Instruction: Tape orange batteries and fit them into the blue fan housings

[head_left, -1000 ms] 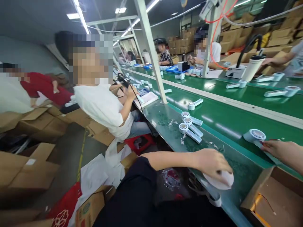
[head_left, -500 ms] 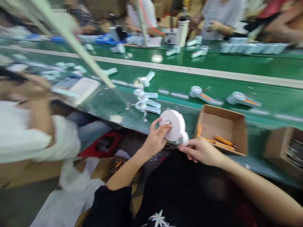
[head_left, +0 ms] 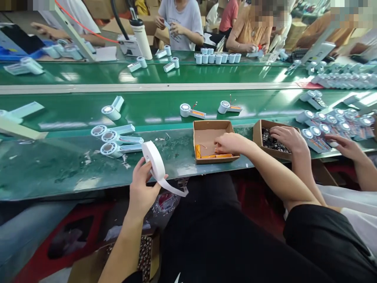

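Observation:
My left hand (head_left: 144, 182) is closed around a roll of white tape (head_left: 154, 160), held on edge over the front of the bench. A loose strip of tape (head_left: 176, 191) hangs from the roll and curls to the right. My right hand (head_left: 231, 143) reaches into a small cardboard box (head_left: 213, 125), its fingers bent down among orange cylindrical batteries (head_left: 207, 157). What those fingertips pinch, if anything, is hidden. Left of the tape lie three light-blue fan housings (head_left: 109, 136) with round heads and open handles.
Fan housings (head_left: 193, 112) sit on the green conveyor (head_left: 153, 102), two with orange batteries in their handles. At right, a co-worker's hand (head_left: 288, 137) is in a box of dark small parts (head_left: 275, 147), beside rows of assembled fans (head_left: 332, 122). Other people work across the belt.
My right hand has left the tape's loose end and moved right into the battery box. The roll is turned more edge-on, its strip hanging free. The camera view has swung right.

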A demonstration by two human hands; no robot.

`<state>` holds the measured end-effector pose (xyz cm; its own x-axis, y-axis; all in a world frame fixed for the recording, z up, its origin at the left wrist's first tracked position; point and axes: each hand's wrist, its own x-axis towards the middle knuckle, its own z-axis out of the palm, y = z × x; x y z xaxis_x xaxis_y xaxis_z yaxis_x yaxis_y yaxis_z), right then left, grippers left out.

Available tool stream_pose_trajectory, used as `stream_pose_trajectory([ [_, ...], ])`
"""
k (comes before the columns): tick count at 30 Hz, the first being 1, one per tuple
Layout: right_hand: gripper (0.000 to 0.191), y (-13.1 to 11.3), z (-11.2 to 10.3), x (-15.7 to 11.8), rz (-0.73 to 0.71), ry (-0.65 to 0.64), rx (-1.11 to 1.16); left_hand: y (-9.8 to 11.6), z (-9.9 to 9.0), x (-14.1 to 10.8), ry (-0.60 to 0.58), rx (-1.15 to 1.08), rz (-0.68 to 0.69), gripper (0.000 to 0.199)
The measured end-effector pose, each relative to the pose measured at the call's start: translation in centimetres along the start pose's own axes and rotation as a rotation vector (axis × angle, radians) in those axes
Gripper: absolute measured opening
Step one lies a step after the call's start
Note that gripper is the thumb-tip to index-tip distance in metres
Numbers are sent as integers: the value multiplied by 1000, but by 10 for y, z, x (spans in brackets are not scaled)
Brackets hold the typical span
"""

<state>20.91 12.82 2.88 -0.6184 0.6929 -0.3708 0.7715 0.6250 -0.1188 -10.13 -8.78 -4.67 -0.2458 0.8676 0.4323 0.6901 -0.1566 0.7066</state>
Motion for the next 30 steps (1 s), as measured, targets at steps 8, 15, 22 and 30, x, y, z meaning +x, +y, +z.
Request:
stream_pose_trajectory([
  [8, 56, 36, 11, -1, -105, 160, 564, 8, 17, -2, -116, 164, 177, 50],
  [15, 51, -16, 30, -38, -253, 351, 1637, 27, 28, 3, -152, 293, 416, 57],
  [22, 55, -60, 65, -53, -159, 498, 1680, 39, 37, 4, -196, 338, 525, 64],
  [30, 48, -89, 90, -41, 28, 905, 1593, 48, 39, -2, -247, 447, 551, 54],
])
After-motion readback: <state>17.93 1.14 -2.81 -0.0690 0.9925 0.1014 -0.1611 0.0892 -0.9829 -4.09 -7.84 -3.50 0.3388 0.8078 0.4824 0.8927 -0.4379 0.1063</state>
